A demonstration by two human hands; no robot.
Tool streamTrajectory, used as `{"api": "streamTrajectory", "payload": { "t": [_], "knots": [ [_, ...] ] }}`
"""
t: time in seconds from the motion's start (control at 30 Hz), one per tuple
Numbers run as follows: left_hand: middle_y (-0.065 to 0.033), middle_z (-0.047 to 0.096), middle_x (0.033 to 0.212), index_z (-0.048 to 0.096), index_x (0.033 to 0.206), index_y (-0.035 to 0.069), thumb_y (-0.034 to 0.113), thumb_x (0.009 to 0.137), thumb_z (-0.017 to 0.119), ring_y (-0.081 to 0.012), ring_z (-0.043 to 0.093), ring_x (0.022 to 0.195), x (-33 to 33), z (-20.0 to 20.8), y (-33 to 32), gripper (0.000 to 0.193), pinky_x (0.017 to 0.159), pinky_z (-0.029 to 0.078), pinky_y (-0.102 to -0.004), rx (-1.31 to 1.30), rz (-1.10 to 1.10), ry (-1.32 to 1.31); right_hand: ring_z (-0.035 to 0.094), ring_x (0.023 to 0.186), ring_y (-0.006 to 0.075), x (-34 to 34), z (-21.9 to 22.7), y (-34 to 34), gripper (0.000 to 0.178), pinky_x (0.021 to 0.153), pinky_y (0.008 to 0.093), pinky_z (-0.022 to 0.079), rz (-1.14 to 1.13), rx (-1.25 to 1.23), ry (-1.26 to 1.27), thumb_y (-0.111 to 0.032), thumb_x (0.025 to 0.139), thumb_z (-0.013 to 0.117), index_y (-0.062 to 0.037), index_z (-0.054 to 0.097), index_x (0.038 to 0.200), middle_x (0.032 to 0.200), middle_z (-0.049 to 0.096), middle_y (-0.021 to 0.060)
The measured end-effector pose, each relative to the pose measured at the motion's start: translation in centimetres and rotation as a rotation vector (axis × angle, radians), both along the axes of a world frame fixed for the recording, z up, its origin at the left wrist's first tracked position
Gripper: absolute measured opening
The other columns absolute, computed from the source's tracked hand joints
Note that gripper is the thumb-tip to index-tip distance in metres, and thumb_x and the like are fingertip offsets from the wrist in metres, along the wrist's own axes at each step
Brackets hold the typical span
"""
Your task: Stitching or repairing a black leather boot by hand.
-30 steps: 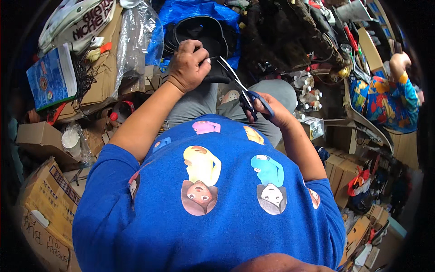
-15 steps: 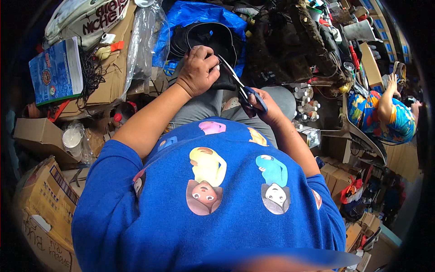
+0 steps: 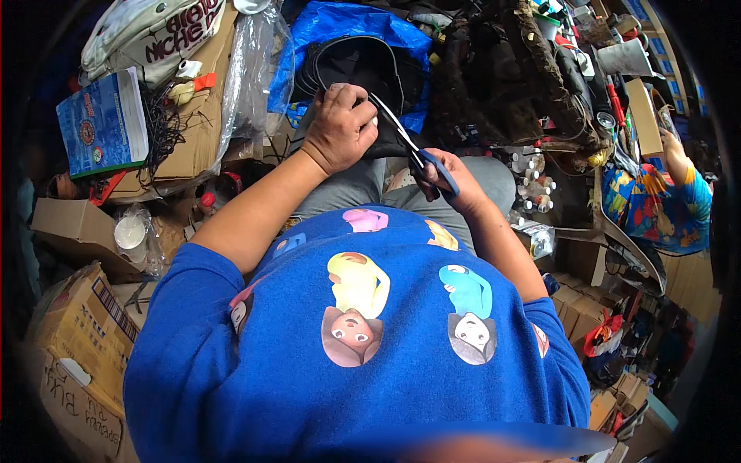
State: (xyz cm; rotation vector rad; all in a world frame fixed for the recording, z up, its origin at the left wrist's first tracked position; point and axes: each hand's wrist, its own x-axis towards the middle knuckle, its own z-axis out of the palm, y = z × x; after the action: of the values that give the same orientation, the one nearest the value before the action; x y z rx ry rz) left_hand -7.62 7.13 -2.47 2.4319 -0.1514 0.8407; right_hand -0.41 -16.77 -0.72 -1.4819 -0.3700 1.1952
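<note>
My right hand (image 3: 449, 179) is closed around the dark blue handles of a pair of scissors (image 3: 400, 126). The silvery blades point up and left, and their tips end beside the fingers of my left hand (image 3: 342, 127). That hand is closed, thumb and fingers pressed together, at the near edge of a black cloth item (image 3: 356, 68) with a thin curved rim. My knuckles hide the exact spot it grips. The black cloth spreads over my lap between my knees, and a blue plastic sheet (image 3: 309, 27) lies behind it.
At left, a blue-covered book (image 3: 100, 123) and tangled black cord rest on cardboard, beside clear plastic (image 3: 251, 69). Cardboard boxes (image 3: 69, 231) stand nearer. Several small bottles (image 3: 534, 181) stand right of my knee. A person in a colourful shirt (image 3: 652, 204) is at far right.
My hands and the scissors stay almost in the same pose, while the whole view shifts slightly. At far right, the other person's arm has changed position.
</note>
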Motion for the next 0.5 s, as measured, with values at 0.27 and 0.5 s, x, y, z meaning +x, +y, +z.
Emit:
{"api": "streamTrajectory", "payload": {
  "t": [0.27, 0.5],
  "knots": [
    [-0.0123, 0.053, 0.097, 0.062, 0.081, 0.004, 0.011, 0.074, 0.064, -0.032, 0.052, 0.095, -0.4, 0.4, 0.0, 0.01, 0.086, 0.041, -0.0411, 0.008, 0.013, 0.015, 0.051, 0.05, 0.0067, 0.7, 0.1, -0.1, 0.044, 0.046, 0.0201, 0.039, 0.044, -0.033, -0.002, -0.046, 0.076, 0.078, -0.0092, 0.055, 0.083, 0.063, 0.054, -0.002],
    [-0.0089, 0.055, 0.097, 0.061, 0.079, 0.008, 0.015, 0.072, 0.066, -0.0303, 0.053, 0.097, -1.1, 0.8, -0.3, 0.011, 0.086, 0.04, -0.0427, 0.034, -0.059, 0.045, 0.051, 0.05, 0.0079, 1.2, -0.2, 1.1, 0.046, 0.046, 0.0206, 0.039, 0.004, 0.041, 0.015, -0.045, 0.074, 0.079, -0.007, 0.056, 0.088, 0.063, 0.054, -0.0011]
  ]
}}
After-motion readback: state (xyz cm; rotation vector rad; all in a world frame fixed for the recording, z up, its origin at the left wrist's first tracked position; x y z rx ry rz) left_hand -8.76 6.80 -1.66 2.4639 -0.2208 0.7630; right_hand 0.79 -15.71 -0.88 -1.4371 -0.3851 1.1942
